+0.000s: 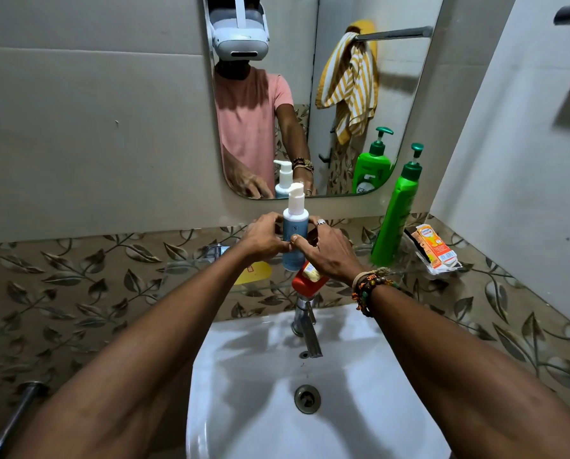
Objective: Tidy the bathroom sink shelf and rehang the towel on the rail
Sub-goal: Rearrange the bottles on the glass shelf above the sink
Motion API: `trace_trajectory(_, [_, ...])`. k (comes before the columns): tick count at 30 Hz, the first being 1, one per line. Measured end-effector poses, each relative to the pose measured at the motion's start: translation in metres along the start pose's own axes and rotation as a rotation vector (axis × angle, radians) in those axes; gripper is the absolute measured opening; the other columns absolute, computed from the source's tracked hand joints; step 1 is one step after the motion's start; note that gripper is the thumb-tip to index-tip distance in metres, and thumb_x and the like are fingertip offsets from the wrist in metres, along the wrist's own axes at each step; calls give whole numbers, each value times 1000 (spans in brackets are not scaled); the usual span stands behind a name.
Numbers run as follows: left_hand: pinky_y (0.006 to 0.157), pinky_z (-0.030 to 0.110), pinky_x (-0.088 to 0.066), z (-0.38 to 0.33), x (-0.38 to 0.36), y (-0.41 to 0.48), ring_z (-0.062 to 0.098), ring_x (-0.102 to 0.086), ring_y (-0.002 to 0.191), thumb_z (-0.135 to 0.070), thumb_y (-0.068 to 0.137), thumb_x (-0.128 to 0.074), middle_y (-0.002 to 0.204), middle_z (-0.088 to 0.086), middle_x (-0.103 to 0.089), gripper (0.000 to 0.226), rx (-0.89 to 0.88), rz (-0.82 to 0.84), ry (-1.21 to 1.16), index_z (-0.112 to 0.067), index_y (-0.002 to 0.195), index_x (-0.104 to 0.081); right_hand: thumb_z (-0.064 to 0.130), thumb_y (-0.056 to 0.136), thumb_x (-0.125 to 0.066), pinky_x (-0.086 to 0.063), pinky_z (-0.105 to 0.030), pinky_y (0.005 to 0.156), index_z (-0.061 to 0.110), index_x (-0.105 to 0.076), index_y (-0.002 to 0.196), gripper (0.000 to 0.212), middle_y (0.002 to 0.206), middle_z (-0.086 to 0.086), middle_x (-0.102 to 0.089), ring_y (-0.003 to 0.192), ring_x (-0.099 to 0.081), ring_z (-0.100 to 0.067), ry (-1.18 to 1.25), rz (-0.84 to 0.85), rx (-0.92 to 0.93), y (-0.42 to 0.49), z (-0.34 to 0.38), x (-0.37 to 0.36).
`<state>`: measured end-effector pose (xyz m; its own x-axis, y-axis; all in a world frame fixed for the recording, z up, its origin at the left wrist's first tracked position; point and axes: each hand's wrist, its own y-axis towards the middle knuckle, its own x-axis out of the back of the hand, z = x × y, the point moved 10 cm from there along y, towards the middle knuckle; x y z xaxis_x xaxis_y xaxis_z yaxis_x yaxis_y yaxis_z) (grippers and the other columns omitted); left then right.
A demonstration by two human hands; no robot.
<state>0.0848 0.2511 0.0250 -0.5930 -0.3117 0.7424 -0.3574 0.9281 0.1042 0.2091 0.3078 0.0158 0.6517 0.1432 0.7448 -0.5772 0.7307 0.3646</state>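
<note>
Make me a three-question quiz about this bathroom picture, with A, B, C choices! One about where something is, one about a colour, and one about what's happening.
1. Where does the big green bottle stand?
A. in the sink
B. on the shelf, right of the hands
C. on the floor

2. What colour is the pump on the blue bottle?
A. white
B. black
C. red

3. What is happening to the blue bottle?
A. it lies on its side
B. it hangs from the rail
C. both hands hold it upright

Answers:
1 B, it stands on the glass shelf beside the right hand.
2 A, its pump top is white.
3 C, the left hand and the right hand wrap fingers around it, pump up.
</note>
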Motion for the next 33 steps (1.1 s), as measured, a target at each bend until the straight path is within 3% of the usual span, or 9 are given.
trace_trajectory(4, [99,38,-49,9,10,-8,22,-61,111,-15,70,-86,123,7,-65,73,38,24,2,-8,134,-51,56,87,-57,-54,-39,78,18,-52,120,51,104,-5,-68,88,-63,-23,-21,25,21,1,3,-5])
trace_trajectory(8, [98,34,-49,16,19,-14,21,-62,109,-13,70,-85,121,7,-66,71,50,34,-4,-9,133,-54,55,87,-60,-42,-20,65,17,-50,119,51,106,-6,-67,88,-63,-22,-31,6,23,0,2,-7])
trace_trajectory(11, [91,25,-48,22,26,-17,16,-64,103,-19,70,-87,115,5,-70,58,59,37,80,-12,122,-63,57,84,-64,-43,-29,83,12,-30,148,86,126,-16,-60,108,-60,-31,-11,-56,5,-1,5,0])
trace_trajectory(14, [87,24,-47,30,35,-21,16,-66,101,-22,71,-86,113,5,-71,51,90,21,156,-12,118,-67,56,82,-67,-41,-45,107,10,-12,156,103,149,-21,-41,131,-46,-34,-5,-163,-39,-5,10,15])
trace_trajectory(16, [84,25,-48,35,40,-24,17,-66,101,-21,73,-84,112,6,-72,47,111,10,201,-11,116,-68,52,84,-66,-40,-47,109,5,-27,150,91,147,-20,-40,132,-43,-34,-12,-365,-18,-13,20,40])
trace_trajectory(20, [81,28,-50,44,57,-35,23,-66,101,-20,74,-82,107,9,-73,32,169,-70,281,-14,104,-74,47,87,-57,-47,-47,87,3,-55,112,50,111,-17,-54,102,-52,-32,-101,-722,103,-34,47,76])
trace_trajectory(24, [77,28,-47,50,72,-44,26,-65,104,-20,75,-81,109,12,-71,31,223,-146,302,-11,104,-74,34,94,-55,-48,-41,70,5,-59,98,30,96,-14,-57,86,-55,-29,-156,-626,322,-35,78,59])
trace_trajectory(28, [85,29,-49,56,65,-49,24,-63,107,-26,73,-84,115,8,-69,44,198,-34,331,-13,112,-70,27,95,-57,-47,-34,59,10,-63,93,19,84,-11,-62,71,-59,-26,-310,-373,507,-40,107,12])
trace_trajectory(33, [95,35,-51,62,38,-60,23,-61,112,-26,69,-87,122,7,-67,59,134,149,380,-15,122,-65,32,100,-46,-49,-38,70,10,-57,116,29,110,-11,-61,93,-62,-29,-443,138,450,-42,99,-66])
